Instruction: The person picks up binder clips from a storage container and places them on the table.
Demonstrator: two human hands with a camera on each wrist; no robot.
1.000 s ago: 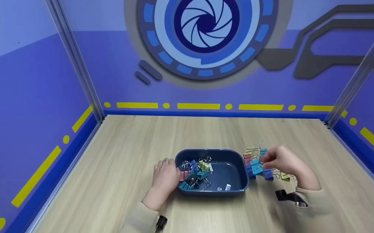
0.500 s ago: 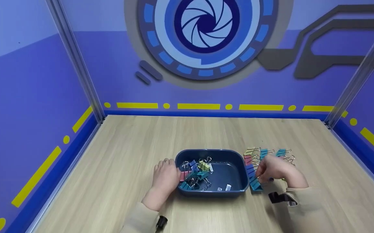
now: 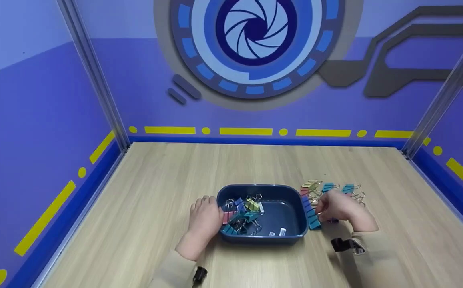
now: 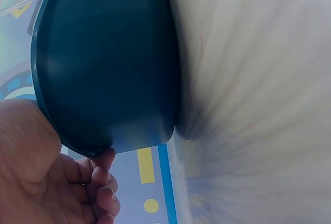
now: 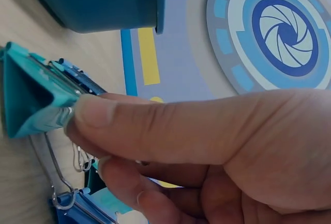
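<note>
Head view: right hand (image 3: 341, 209), pinching teal binder clip (image 3: 314, 222), has lowered it beside tub (image 3: 261, 240), lengthening clip row (image 3: 308, 205); left hand (image 3: 205, 217) grips tub.

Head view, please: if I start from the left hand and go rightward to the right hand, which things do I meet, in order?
Left hand → dark blue tray → teal binder clip just right of the tray → right hand.

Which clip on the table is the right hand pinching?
The teal clip at the near end of the line beside the box. The right hand pinches it; the blue clip and red clip farther along are different colours.
</note>
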